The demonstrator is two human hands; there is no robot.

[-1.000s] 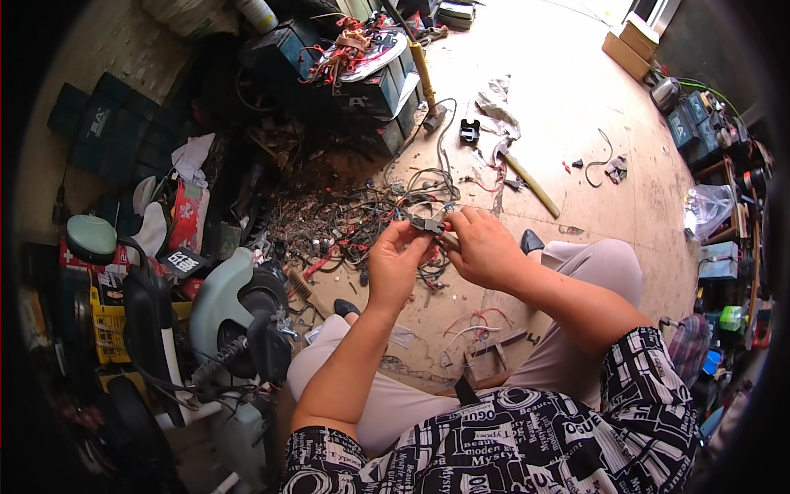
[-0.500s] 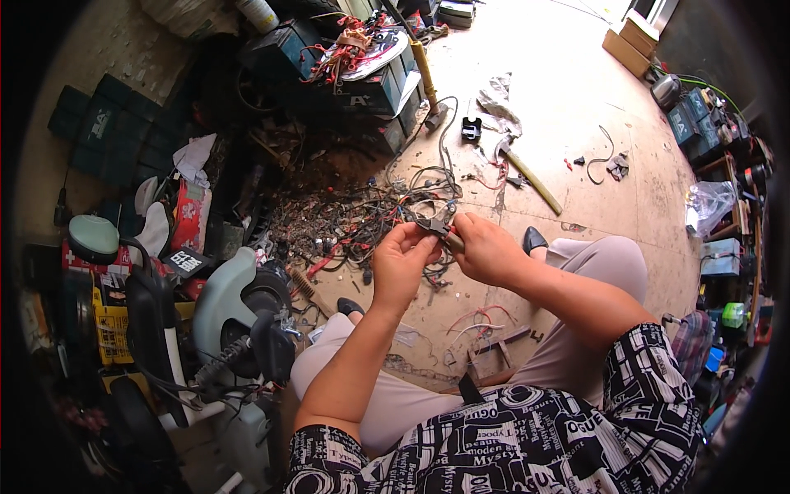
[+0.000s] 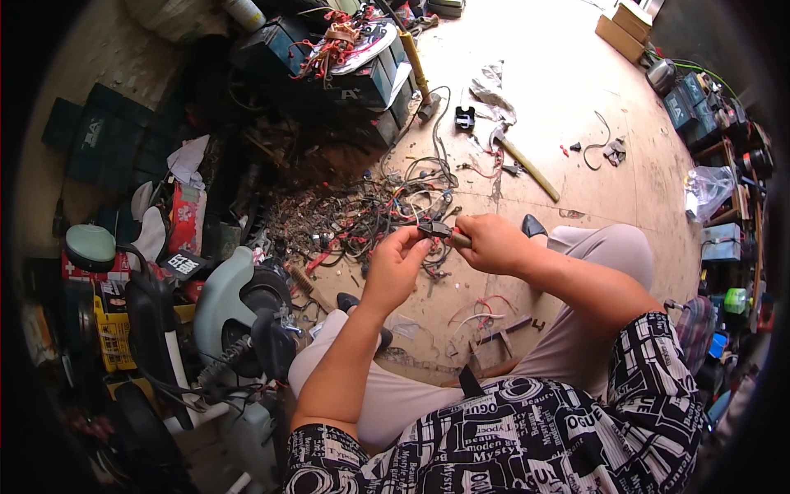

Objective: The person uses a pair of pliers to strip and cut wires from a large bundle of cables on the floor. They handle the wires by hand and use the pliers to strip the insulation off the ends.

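1. Right hand (image 3: 494, 244): fingers curled closed around the handles of the pliers (image 3: 438, 230); grip looks firm, back of hand upward.
2. Left hand (image 3: 395, 265): fingers bent, thumb and forefinger nearly together at the head of the pliers. Cannot tell whether a small piece is pinched between them; too small to make out.
3. Pliers: held in front of the body, between the two hands, above the floor (image 3: 609, 210), head pointing left. Cannot tell how wide the jaws stand.
4. Beyond and left of the hands: a tangled heap of wires (image 3: 374, 222), mostly black, some red, with small scraps among them.
5. Farther out on the floor: a hammer (image 3: 529, 168) with a wooden handle, lying aslant; near its head, a black plastic piece (image 3: 464, 118).
6. Between the bent legs: a few loose red and white wires (image 3: 479, 316).
7. Left side: scooter with a grey-green fender (image 3: 220, 290). Upper left: dark boxes (image 3: 368, 92) with a bundle of red wires (image 3: 339, 36) above them.
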